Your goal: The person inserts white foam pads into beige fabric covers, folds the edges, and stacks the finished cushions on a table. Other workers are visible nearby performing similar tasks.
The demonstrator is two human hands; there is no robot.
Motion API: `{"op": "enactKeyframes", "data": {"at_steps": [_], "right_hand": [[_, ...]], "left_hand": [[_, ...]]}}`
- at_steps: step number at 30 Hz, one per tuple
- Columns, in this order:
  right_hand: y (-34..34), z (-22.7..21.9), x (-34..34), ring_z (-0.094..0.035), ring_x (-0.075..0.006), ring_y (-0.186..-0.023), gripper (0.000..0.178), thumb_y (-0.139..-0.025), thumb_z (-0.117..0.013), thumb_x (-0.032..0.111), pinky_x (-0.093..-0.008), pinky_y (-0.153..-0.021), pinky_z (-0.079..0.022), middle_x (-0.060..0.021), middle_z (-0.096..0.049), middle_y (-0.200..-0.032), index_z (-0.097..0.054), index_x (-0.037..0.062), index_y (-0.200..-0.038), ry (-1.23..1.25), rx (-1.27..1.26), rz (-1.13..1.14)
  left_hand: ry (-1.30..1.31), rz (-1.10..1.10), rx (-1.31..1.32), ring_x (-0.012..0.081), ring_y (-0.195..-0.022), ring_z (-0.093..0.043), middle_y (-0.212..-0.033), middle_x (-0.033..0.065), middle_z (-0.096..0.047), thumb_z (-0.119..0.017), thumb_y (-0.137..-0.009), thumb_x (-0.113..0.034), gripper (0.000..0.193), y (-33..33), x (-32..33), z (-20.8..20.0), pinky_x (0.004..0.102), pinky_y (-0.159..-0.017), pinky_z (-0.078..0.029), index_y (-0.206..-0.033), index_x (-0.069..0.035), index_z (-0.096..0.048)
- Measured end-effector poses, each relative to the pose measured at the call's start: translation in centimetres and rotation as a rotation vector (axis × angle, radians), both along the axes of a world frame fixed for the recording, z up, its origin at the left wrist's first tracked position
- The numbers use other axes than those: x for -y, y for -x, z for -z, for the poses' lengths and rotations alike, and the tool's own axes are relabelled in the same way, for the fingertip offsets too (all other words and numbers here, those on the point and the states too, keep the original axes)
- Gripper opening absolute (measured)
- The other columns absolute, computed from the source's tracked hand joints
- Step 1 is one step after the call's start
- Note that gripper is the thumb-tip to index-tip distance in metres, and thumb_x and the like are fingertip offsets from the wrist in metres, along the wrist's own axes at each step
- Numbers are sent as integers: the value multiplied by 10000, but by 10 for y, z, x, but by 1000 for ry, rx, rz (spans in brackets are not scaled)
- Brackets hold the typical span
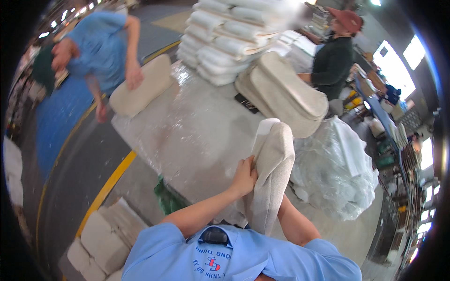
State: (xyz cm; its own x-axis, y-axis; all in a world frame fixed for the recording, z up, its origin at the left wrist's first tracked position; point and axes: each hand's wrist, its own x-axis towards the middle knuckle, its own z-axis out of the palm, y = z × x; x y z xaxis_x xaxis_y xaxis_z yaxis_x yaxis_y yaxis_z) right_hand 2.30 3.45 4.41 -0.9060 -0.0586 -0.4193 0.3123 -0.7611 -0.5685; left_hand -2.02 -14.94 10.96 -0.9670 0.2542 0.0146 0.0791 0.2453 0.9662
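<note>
Upright in front of my chest stands a beige fabric cushion cover [274, 164], with a white foam edge [266, 125] showing at its top left. My left hand [244, 177] is closed on the cover's left side, its fingers gripping the fabric. My right forearm passes behind the cover's right side, and the cover hides that hand. Just beyond lies a stack of beige cushions [286, 93] on a table wrapped in clear plastic [197, 126].
White padded rolls [225, 42] are piled at the table's far side. A large clear plastic bag [333, 168] stands at right. At far left a person in blue [101, 51] handles a beige cushion [143, 86]; another person [333, 61] stands far right. More cushions [103, 239] lie lower left.
</note>
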Motion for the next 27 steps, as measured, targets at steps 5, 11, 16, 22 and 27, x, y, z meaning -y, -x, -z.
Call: {"op": "enactKeyframes", "data": {"at_steps": [5, 11, 16, 22, 27], "right_hand": [[10, -14, -5, -642, -326, -1236, 551, -1096, -507, 486, -483, -1062, -517, -163, -679, -1329, -577, 85, -1468, 186, -106, 144], [-14, 10, -4, -628, -308, -1261, 562, -1108, -478, 491, -465, -1078, -516, -143, -655, -1366, -536, 89, -1496, 277, -133, 330], [20, 11, 35, -616, -292, -1283, 571, -1118, -454, 496, -450, -1091, -516, -126, -635, -1397, -501, 93, -1520, 330, -228, 381], [0, -4, 83, -562, -269, -1324, 606, -1112, -475, 508, -441, -1125, -477, -99, -577, -1441, -398, 122, -1572, -22, -97, 766], [-66, -27, 144, -529, -229, -1233, 688, -1059, -659, 434, -398, -1059, -458, -116, -542, -1369, -336, 115, -1575, -187, 168, 724]], "left_hand": [[-131, -7, 44, 356, -1220, -594, -1368, 237, -562, -804, -940, -374, 651, 25, -6, -15, 428, -1045, -507, -1408, 19, -580], [187, 197, 217, 185, -855, -633, -990, 120, -662, -828, -927, -454, 615, 30, -12, -29, 337, -794, -536, -1281, 7, -625], [33, 284, 459, 213, -1049, -675, -1139, 154, -729, -766, -955, -531, 656, 63, -3, 2, 377, -917, -527, -1310, 5, -631], [-98, 773, 802, 210, -1209, -656, -1348, 128, -701, -704, -1023, -316, 540, 84, 10, 2, 408, -1040, -534, -1445, 8, -612], [18, 992, 890, 205, -1204, -661, -1358, 120, -698, -697, -1029, -311, 534, 68, 59, 14, 401, -1035, -543, -1452, 3, -614]]}}
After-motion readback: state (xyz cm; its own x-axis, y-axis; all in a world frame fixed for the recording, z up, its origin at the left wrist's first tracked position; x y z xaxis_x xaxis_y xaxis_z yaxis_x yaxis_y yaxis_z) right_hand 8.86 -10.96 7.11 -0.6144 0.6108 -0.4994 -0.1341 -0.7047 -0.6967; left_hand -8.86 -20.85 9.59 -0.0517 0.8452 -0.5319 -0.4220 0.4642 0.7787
